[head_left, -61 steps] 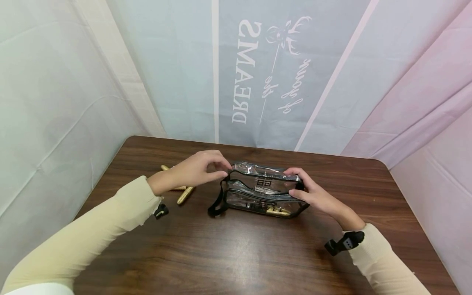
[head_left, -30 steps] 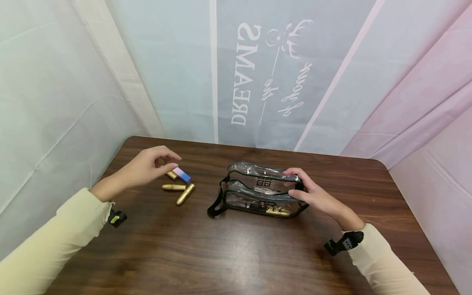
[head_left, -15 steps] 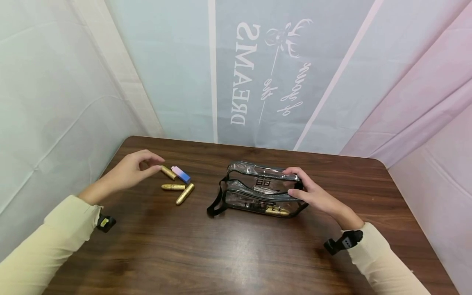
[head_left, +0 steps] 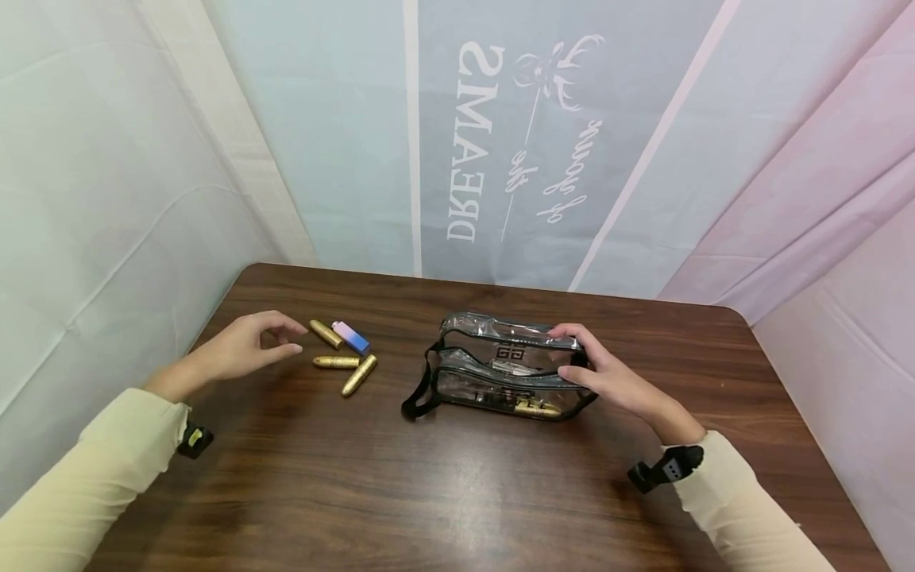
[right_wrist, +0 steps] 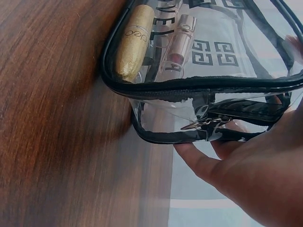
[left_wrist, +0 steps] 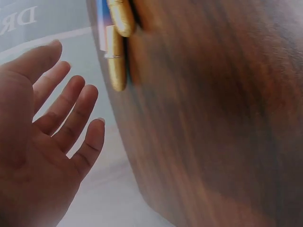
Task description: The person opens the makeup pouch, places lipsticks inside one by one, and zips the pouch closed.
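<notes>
Brown table [head_left: 400, 485], got left hand [head_left: 237, 348] empty, half-open, left of gold tube [head_left: 326, 334] aimed at far-left corner, right hand [head_left: 609, 376] gripping bag [head_left: 511, 365].

Mirrored "DREAMS" [head_left: 472, 143], "of your" [head_left: 572, 176] on backdrop [head_left: 357, 159] — "VEL" [right_wrist: 166, 16], square emblem [right_wrist: 216, 53] on clear pouch [head_left: 515, 382]

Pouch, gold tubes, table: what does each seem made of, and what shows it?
Pouch: likely glossy clear plastic; it is see-through with bright highlights. Gold tubes: metallic finish, perhaps metal or coated plastic, judging by their sheen. Table: wood or wood-look laminate, satin; streaky grain, soft glare.
</notes>
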Action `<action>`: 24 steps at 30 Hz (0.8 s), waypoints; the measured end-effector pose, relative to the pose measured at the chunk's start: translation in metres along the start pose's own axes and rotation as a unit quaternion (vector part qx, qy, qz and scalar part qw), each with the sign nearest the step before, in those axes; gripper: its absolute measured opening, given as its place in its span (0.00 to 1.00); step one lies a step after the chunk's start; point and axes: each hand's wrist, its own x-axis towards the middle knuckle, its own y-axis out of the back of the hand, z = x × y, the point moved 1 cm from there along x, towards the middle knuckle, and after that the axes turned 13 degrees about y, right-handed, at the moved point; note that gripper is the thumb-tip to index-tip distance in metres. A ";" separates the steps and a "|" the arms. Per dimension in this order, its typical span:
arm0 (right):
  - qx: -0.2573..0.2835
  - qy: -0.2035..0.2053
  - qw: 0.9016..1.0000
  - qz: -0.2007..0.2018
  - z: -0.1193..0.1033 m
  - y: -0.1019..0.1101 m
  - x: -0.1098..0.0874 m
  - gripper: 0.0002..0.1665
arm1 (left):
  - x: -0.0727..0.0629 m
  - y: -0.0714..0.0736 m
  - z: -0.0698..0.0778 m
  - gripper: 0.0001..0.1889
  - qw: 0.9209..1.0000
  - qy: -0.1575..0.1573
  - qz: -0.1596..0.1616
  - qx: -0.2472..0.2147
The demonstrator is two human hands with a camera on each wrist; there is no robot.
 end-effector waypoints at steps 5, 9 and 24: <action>-0.001 0.002 1.000 0.005 -0.001 -0.001 -0.001 0.28 | -0.002 -0.010 -0.004 0.15 1.000 0.016 -0.012 0.002; -0.005 0.004 1.000 0.006 0.000 -0.001 -0.001 0.29 | -0.004 -0.017 -0.007 0.15 1.000 0.017 -0.006 -0.002; -0.003 -0.002 1.000 0.008 0.003 -0.002 -0.002 0.28 | 0.003 -0.045 -0.016 0.15 0.999 0.029 -0.019 0.007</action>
